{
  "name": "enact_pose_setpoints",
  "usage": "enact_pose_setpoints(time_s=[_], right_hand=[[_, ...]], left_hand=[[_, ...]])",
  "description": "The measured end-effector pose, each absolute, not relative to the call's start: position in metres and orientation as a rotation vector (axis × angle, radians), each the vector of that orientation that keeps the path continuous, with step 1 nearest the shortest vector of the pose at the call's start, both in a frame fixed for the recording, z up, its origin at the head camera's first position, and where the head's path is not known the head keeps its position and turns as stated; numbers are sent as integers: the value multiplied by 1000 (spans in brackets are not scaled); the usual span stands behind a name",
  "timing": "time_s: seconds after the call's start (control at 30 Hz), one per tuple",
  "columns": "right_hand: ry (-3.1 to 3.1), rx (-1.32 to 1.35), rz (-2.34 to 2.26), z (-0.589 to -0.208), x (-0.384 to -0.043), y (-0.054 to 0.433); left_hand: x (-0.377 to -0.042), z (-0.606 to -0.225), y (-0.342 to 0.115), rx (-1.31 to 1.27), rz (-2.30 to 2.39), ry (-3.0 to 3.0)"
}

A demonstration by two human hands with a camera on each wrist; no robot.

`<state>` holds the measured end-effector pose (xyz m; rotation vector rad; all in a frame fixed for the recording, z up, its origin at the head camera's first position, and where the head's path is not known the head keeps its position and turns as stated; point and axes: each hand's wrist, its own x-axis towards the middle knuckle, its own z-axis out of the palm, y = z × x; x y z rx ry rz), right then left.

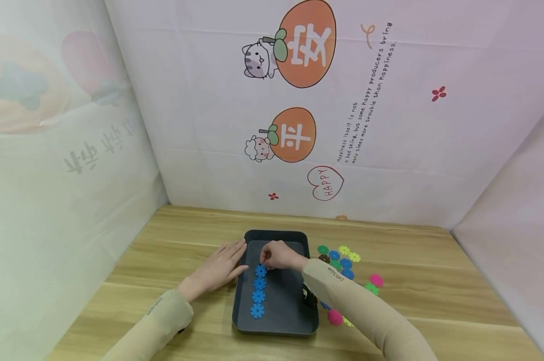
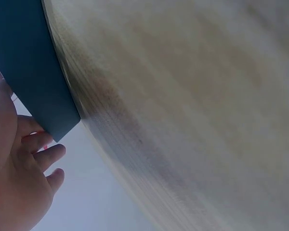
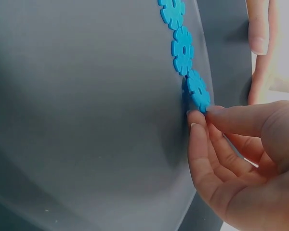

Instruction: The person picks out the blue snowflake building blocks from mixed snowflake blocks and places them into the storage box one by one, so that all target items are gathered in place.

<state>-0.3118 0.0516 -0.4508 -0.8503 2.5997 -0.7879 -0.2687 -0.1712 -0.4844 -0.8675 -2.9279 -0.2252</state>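
Observation:
A dark grey tray (image 1: 276, 327) lies on the wooden table, with several blue notched plastic discs (image 1: 258, 296) in a row along its left part. At the far end of this row, my right hand (image 1: 281, 255) pinches the rim of the end blue disc (image 3: 198, 91) between thumb and fingertips. The right wrist view shows that disc tilted, meeting its neighbour (image 3: 183, 50) at the edge. My left hand (image 1: 218, 268) rests at the tray's left side, fingers extended; in the left wrist view its fingertips reach around the tray's outer wall (image 2: 38, 72).
Loose notched discs in green, yellow, blue, dark brown and pink (image 1: 376, 280) lie on the table right of the tray, some hidden under the right forearm. A small black object (image 1: 309, 297) overlaps the tray's right rim below that forearm. A printed white cloth (image 1: 209, 125) hangs behind the table.

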Motion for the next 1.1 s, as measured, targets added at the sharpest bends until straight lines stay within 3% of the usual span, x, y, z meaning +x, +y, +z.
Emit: enact_pose_setpoints(time_s=[0.5,1.1], right_hand=[[2580,-864,-871,-437,-311,66],[2723,-822,-988,-403,-310,180]], left_hand=[[-267,-486,-171,-855,-223,-2942],[-267,-484,-171,-866,-262,-2938]])
